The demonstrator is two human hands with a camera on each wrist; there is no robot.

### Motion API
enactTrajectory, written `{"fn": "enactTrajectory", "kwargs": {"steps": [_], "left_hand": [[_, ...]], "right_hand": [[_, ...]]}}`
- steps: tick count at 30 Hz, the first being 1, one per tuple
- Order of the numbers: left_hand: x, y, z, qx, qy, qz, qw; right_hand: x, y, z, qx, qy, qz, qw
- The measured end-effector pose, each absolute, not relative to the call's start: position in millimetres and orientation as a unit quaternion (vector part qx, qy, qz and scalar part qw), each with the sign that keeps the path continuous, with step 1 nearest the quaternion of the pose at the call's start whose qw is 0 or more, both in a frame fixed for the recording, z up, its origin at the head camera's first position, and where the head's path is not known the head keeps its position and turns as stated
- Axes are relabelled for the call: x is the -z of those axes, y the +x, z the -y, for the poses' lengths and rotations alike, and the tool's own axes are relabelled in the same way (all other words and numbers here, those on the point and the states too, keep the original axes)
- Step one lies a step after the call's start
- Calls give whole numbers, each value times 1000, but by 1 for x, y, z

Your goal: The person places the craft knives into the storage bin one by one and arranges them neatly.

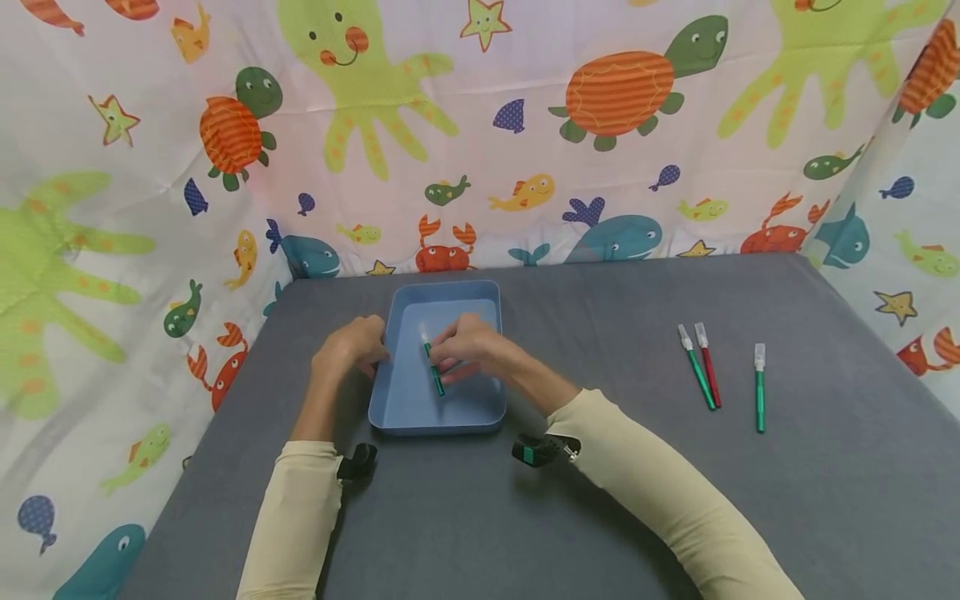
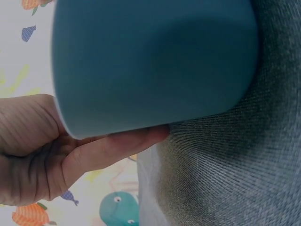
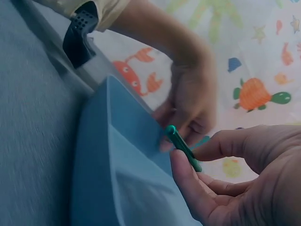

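Item 1: left grip (image 1: 352, 343), touching the blue tray (image 1: 401, 392) at its left wall; whether it pinches the rim I cannot tell.
Item 2: blue tray, on the grey surface (image 1: 450, 517); I judge it light, stiff, best steadied by its rim.
Item 3: green marker (image 1: 437, 377), pale-capped, over the tray; probably light, rigid, slippery; I favour mid-barrel.
Item 4: right grip (image 1: 468, 346), thumb and fingers pinching that marker.
Item 5: second green marker (image 1: 701, 377), red marker (image 1: 709, 365), third green marker (image 1: 761, 390); same handling, I expect.
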State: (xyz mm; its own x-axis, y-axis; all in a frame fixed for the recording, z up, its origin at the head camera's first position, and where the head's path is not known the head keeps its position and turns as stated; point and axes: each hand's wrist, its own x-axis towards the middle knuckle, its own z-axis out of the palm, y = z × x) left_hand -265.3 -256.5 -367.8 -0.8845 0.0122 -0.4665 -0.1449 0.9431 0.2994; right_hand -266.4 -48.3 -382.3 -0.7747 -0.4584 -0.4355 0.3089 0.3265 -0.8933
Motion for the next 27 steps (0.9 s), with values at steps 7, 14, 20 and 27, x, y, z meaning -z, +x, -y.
{"fn": "enactTrajectory", "kwargs": {"steps": [7,14,20,27], "left_hand": [[368,-268,258,-152,-37,-954,254],[365,-268,257,-150,-32,-953,261],[365,-267,257,-147,-25,-955,256],[365,-268,257,-137,-24,-956,259]], "right_hand": [[398,-262,81,602,-12,-703,379],[407,-254,99,615,-1,-694,374],[411,-250,105,601,-35,-718,350],[415,-246,110,592,-76,-737,316]]}}
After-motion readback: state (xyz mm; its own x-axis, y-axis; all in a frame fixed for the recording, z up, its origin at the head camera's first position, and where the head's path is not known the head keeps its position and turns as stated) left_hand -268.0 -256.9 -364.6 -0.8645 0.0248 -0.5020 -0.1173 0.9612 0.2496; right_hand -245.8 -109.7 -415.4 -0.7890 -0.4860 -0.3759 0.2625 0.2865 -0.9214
